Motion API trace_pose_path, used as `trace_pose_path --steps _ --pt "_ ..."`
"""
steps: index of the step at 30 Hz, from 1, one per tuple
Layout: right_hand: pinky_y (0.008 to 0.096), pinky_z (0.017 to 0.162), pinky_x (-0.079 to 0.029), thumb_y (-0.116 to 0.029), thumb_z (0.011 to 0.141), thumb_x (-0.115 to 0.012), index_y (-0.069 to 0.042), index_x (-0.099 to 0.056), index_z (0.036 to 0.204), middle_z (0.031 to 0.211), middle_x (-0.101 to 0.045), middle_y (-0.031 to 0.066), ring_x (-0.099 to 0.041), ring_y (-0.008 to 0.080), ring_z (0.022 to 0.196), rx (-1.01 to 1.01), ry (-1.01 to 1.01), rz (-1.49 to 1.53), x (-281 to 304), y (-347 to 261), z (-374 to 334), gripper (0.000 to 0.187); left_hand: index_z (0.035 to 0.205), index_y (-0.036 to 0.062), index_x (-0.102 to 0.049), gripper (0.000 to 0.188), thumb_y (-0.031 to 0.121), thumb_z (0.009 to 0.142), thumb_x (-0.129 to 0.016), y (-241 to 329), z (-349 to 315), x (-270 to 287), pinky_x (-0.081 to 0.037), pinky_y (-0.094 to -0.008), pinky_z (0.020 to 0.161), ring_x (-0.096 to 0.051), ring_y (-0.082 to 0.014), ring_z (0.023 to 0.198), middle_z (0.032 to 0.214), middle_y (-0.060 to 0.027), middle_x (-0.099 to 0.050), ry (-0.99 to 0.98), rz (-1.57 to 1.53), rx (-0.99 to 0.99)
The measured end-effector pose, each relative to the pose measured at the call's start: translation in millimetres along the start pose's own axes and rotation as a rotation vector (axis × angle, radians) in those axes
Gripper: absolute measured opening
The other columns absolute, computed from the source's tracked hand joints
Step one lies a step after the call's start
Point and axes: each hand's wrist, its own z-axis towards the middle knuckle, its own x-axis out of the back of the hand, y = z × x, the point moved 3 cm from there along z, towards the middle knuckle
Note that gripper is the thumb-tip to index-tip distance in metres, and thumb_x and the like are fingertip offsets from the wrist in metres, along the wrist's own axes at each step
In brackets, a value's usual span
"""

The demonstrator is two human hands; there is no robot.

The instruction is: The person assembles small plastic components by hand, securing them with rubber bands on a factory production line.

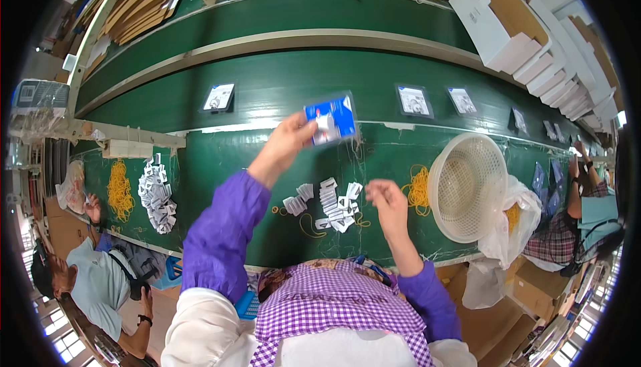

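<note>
My left hand (pixel 285 141) grips the left edge of a blue blister pack (pixel 339 117) in clear plastic, with a white item in it, raised over the far edge of the green work surface. My right hand (pixel 388 200) hovers to the right of the small white tags, its fingers bent together; whatever it pinches, if anything, is too small to make out. Below and between my hands lie a stacked group of white tags (pixel 330 197), a smaller group of tags (pixel 294 205) and a few loose yellow rubber bands (pixel 311 227).
A conveyor belt (pixel 280 83) runs across, carrying several packs such as this pack (pixel 414 101). At right stand a white plastic basket (pixel 437 187), yellow rubber bands (pixel 418 190) and a plastic bag (pixel 514 213). More tags (pixel 155 197) and bands (pixel 120 190) lie left. Co-workers sit on both sides.
</note>
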Motion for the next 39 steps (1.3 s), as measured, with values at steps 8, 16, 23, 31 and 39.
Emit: trace_pose_path --steps 8,16,23,31,39 --pt "0.0216 0.065 -0.046 -0.005 0.084 -0.059 0.003 -0.053 0.101 0.086 -0.063 0.0059 -0.057 0.0077 0.073 -0.158 -0.273 0.236 -43 -39 -21 0.019 0.121 0.001 -0.043 0.039 0.015 0.087 -0.058 -49 -131 -24 -0.046 -0.0382 0.091 -0.056 -0.0214 0.103 0.113 -0.0104 -0.055 -0.067 -0.378 0.15" --pt "0.0211 0.065 -0.046 -0.002 0.085 -0.056 0.003 -0.053 0.095 0.083 -0.063 0.0052 -0.057 0.0069 0.075 0.004 -0.257 0.128 -63 -5 -84 0.012 0.125 -0.0029 -0.028 0.054 0.015 0.086 -0.061 -81 -193 -27 -0.046 -0.0298 0.084 -0.054 -0.0175 0.099 0.111 -0.0124 -0.052 0.225 -0.061 0.014" --pt "0.0205 0.058 -0.045 -0.001 0.084 -0.057 0.002 -0.051 0.09 0.077 -0.062 0.0045 -0.056 0.0051 0.069 -0.188 -0.415 0.058 -70 31 -113 0.009 0.12 0.0006 -0.036 0.04 0.019 0.089 -0.055 -116 -240 -14 -0.046 -0.0279 0.08 -0.054 -0.0144 0.094 0.107 -0.008 -0.053 0.271 -0.123 0.061" --pt "0.0192 0.049 -0.041 -0.012 0.087 -0.057 -0.001 -0.054 0.091 0.071 -0.06 0.0019 -0.054 0.0061 0.058 -0.329 -0.523 0.044 -60 21 -104 0.013 0.129 -0.0025 -0.027 0.054 0.026 0.091 -0.053 -124 -244 -5 -0.045 -0.0307 0.083 -0.051 -0.0176 0.101 0.115 -0.0133 -0.049 0.245 -0.072 0.094" --pt "0.0261 0.046 -0.042 -0.029 0.085 -0.059 -0.001 -0.061 0.069 0.051 -0.056 0.0057 -0.055 0.0108 0.048 -0.245 0.027 -0.528 -10 47 -17 0.033 0.131 -0.004 -0.023 0.061 0.029 0.09 -0.054 -119 -240 -6 -0.043 -0.0339 0.087 -0.047 -0.0205 0.109 0.123 -0.0155 -0.043 0.216 -0.11 0.057"
